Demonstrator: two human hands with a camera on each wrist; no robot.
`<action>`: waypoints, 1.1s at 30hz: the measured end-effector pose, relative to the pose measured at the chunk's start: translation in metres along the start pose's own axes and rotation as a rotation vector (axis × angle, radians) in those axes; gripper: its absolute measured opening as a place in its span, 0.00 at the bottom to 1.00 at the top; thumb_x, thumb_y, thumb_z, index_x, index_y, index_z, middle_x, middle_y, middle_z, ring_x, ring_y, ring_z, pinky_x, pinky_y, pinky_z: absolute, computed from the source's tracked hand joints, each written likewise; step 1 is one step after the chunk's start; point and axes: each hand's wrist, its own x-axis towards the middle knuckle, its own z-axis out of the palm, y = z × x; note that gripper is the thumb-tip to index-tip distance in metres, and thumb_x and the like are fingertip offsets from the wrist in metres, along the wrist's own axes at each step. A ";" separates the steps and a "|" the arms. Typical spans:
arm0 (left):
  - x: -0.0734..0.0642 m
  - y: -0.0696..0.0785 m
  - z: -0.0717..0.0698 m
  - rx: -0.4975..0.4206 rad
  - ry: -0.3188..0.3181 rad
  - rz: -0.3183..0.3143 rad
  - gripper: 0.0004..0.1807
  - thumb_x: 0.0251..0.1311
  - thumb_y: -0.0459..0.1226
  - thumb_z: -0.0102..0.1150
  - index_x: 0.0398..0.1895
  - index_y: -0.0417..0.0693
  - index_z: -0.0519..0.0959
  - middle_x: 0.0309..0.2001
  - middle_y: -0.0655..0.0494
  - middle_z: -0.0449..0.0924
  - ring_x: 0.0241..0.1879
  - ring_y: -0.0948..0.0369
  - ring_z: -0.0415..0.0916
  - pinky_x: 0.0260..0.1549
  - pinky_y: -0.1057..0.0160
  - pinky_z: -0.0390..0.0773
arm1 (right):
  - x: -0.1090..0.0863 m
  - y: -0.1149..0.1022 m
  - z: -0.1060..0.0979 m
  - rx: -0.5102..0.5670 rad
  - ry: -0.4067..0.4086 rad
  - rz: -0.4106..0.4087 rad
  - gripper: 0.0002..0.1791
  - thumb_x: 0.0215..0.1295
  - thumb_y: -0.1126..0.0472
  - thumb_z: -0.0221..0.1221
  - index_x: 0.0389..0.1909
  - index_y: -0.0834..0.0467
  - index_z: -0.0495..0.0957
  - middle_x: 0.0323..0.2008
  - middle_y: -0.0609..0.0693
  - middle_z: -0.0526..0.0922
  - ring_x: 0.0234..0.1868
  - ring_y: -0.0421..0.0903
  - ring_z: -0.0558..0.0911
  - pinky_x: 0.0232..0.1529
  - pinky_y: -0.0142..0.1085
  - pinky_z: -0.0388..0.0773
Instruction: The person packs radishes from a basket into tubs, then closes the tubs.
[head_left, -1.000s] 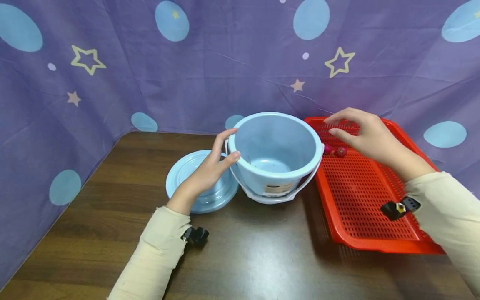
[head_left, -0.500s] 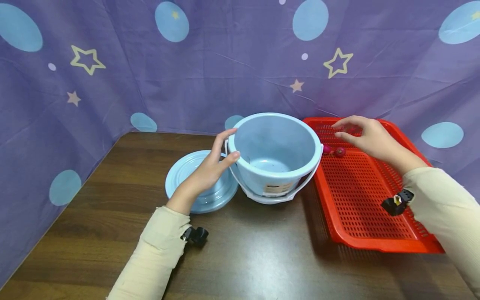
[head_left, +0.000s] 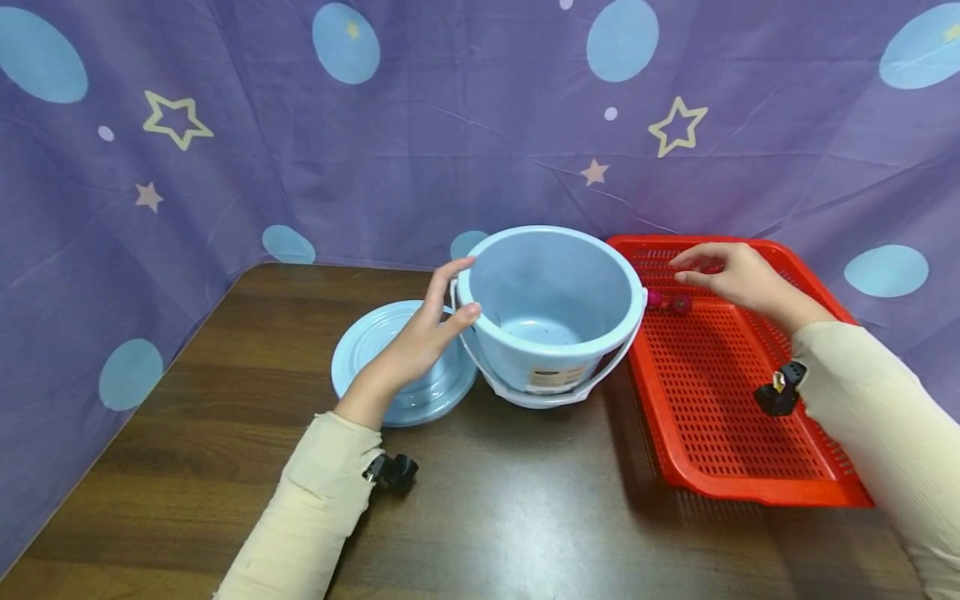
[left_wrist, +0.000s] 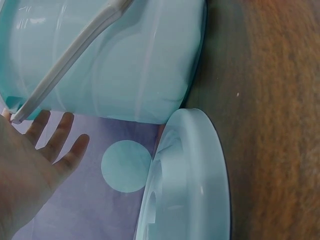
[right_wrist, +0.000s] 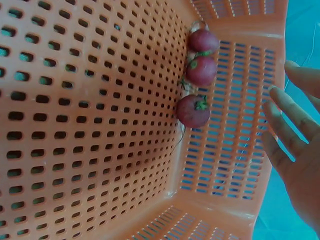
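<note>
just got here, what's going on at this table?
A person's left hand rests against the rim of an open light blue bucket. A matching lid lies beside it on the table. The right hand holds nothing and hovers over a red basket, where three small round red vegetables lie near one wall.

On the table, a bucket stands between a lid, left, and a basket, right, with three vegetables lying inside toward the basket's far end and a curtain behind the table.
</note>
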 end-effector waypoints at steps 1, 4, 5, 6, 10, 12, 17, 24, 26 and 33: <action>0.000 0.000 0.000 0.002 0.001 0.000 0.44 0.62 0.70 0.47 0.76 0.70 0.46 0.77 0.56 0.39 0.74 0.55 0.42 0.65 0.37 0.53 | 0.002 0.002 0.000 0.000 -0.013 0.010 0.17 0.66 0.57 0.65 0.51 0.61 0.83 0.46 0.58 0.84 0.35 0.34 0.77 0.35 0.26 0.70; 0.000 -0.001 0.000 -0.005 0.001 0.010 0.44 0.62 0.70 0.47 0.76 0.69 0.47 0.77 0.55 0.40 0.74 0.54 0.44 0.65 0.38 0.54 | 0.006 0.008 0.001 0.004 -0.056 0.041 0.19 0.66 0.56 0.65 0.53 0.63 0.82 0.49 0.60 0.84 0.38 0.35 0.78 0.37 0.24 0.70; 0.000 -0.001 0.000 -0.008 0.000 0.014 0.44 0.62 0.69 0.47 0.76 0.68 0.47 0.77 0.54 0.40 0.73 0.54 0.46 0.65 0.38 0.54 | 0.007 0.010 0.002 0.004 -0.070 0.051 0.20 0.66 0.56 0.65 0.54 0.63 0.81 0.49 0.60 0.83 0.40 0.37 0.79 0.38 0.23 0.70; 0.000 -0.001 0.000 -0.011 0.000 0.017 0.44 0.62 0.69 0.47 0.76 0.67 0.47 0.77 0.54 0.41 0.72 0.53 0.48 0.64 0.39 0.55 | 0.008 0.012 0.002 0.005 -0.083 0.060 0.20 0.66 0.56 0.65 0.54 0.63 0.81 0.50 0.61 0.83 0.42 0.39 0.79 0.38 0.23 0.70; -0.001 0.000 -0.001 -0.015 0.000 0.020 0.44 0.62 0.69 0.48 0.76 0.66 0.47 0.75 0.51 0.43 0.69 0.51 0.53 0.63 0.39 0.59 | 0.011 0.017 0.005 0.002 -0.121 0.087 0.21 0.67 0.57 0.64 0.56 0.65 0.79 0.52 0.65 0.81 0.48 0.53 0.79 0.44 0.31 0.74; -0.001 0.001 -0.001 -0.014 0.002 0.016 0.45 0.61 0.70 0.48 0.76 0.66 0.47 0.75 0.51 0.44 0.68 0.51 0.54 0.62 0.39 0.59 | 0.013 0.020 0.006 -0.001 -0.137 0.098 0.22 0.67 0.58 0.63 0.56 0.67 0.78 0.53 0.67 0.80 0.50 0.58 0.78 0.49 0.41 0.75; -0.001 0.001 -0.001 -0.011 -0.001 0.009 0.47 0.58 0.72 0.47 0.76 0.67 0.47 0.74 0.50 0.45 0.67 0.50 0.55 0.62 0.40 0.59 | 0.014 0.027 0.009 -0.016 -0.191 0.112 0.22 0.67 0.58 0.64 0.56 0.68 0.77 0.53 0.68 0.79 0.51 0.61 0.77 0.52 0.54 0.72; 0.001 0.001 0.000 -0.018 -0.005 0.005 0.50 0.55 0.75 0.47 0.76 0.67 0.47 0.73 0.49 0.46 0.66 0.51 0.56 0.62 0.41 0.60 | 0.010 0.038 0.014 -0.046 -0.231 0.102 0.22 0.64 0.59 0.66 0.53 0.68 0.79 0.48 0.65 0.82 0.47 0.59 0.78 0.48 0.51 0.73; 0.001 0.001 0.001 -0.016 -0.006 0.007 0.50 0.55 0.75 0.47 0.76 0.66 0.48 0.74 0.50 0.45 0.67 0.51 0.54 0.63 0.40 0.59 | 0.008 0.040 0.015 -0.043 -0.239 0.114 0.22 0.64 0.58 0.66 0.53 0.68 0.79 0.47 0.65 0.82 0.47 0.58 0.77 0.48 0.51 0.73; -0.001 0.002 0.000 -0.017 0.005 -0.003 0.50 0.54 0.75 0.47 0.76 0.67 0.48 0.75 0.52 0.43 0.70 0.52 0.51 0.64 0.39 0.57 | 0.008 0.042 0.019 -0.018 -0.262 0.098 0.21 0.64 0.61 0.65 0.55 0.68 0.78 0.46 0.65 0.82 0.45 0.57 0.77 0.47 0.49 0.76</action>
